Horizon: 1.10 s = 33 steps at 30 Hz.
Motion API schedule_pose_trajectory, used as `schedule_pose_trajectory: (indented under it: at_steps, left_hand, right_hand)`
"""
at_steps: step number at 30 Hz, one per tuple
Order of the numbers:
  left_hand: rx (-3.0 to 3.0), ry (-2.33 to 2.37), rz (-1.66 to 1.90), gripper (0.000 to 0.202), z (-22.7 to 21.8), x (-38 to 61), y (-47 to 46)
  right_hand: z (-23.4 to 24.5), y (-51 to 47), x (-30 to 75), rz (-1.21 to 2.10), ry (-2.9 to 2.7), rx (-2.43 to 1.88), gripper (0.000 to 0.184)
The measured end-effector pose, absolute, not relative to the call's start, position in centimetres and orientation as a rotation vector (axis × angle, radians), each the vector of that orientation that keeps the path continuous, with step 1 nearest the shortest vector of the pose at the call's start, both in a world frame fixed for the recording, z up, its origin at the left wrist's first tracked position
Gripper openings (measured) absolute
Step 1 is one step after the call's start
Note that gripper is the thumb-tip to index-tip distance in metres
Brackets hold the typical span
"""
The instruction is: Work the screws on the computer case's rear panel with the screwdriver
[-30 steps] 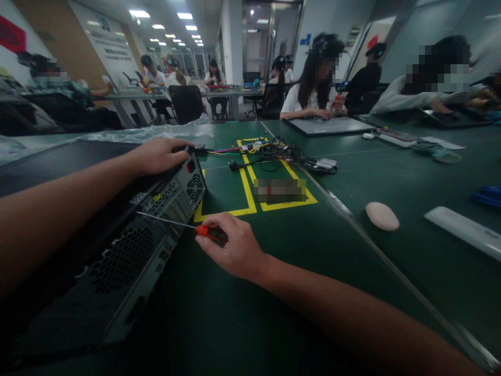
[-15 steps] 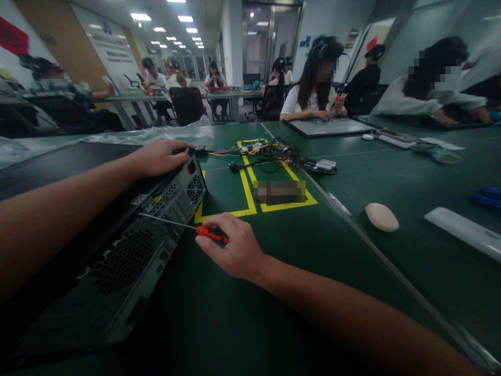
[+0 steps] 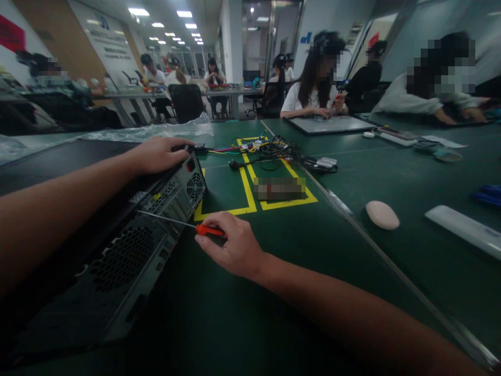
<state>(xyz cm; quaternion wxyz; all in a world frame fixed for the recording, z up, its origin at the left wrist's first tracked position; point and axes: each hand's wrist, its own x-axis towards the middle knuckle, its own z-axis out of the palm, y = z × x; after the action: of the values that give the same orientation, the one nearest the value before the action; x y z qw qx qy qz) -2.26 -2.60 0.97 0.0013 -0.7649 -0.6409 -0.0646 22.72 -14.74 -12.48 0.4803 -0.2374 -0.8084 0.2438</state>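
A black desktop computer case (image 3: 90,172) lies on its side at the left, its metal back panel turned towards me. My left hand (image 3: 160,154) rests flat on top of it near the far rear corner, fingers stretched out towards the edge. Between the thumb and fingers of my right hand (image 3: 235,243) is a screwdriver (image 3: 209,230) with an orange-red handle. Its long thin shaft points left, and the tip reaches the upper edge of the back panel. Whether the tip sits in a screw is too small to make out.
Beyond the case, tangled cables (image 3: 277,149) lie by yellow tape markings (image 3: 250,193) with a blurred-out object (image 3: 279,189). To the right are a pinkish computer mouse (image 3: 382,215) and a long white object (image 3: 462,227). Across the table a person (image 3: 313,89) works over a flat panel (image 3: 332,125).
The view has shifted very slightly. Both hands, the screwdriver and the case keep nearly the same places; the screwdriver handle seems a little turned in my fingers.
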Motion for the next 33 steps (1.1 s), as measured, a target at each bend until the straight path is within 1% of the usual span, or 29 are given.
schedule_pose_trajectory:
  at_steps: [11,18,33]
  left_hand:
    - [-2.417,-1.971,-0.190,0.071,0.95,-2.42,-2.47]
    - [-2.407,-1.994,-0.210,0.068,0.95,-2.44,-2.50]
    - [-2.391,-2.016,-0.193,0.069,1.05,-2.14,-2.65]
  right_hand:
    - [-12.24,-14.74,22.81,0.596,-1.983,-0.582,0.018]
    - [-12.35,-14.74,22.83,0.625,-1.998,-0.614,0.023]
    - [-12.13,-14.86,22.92,0.634,-1.993,-0.622,0.026]
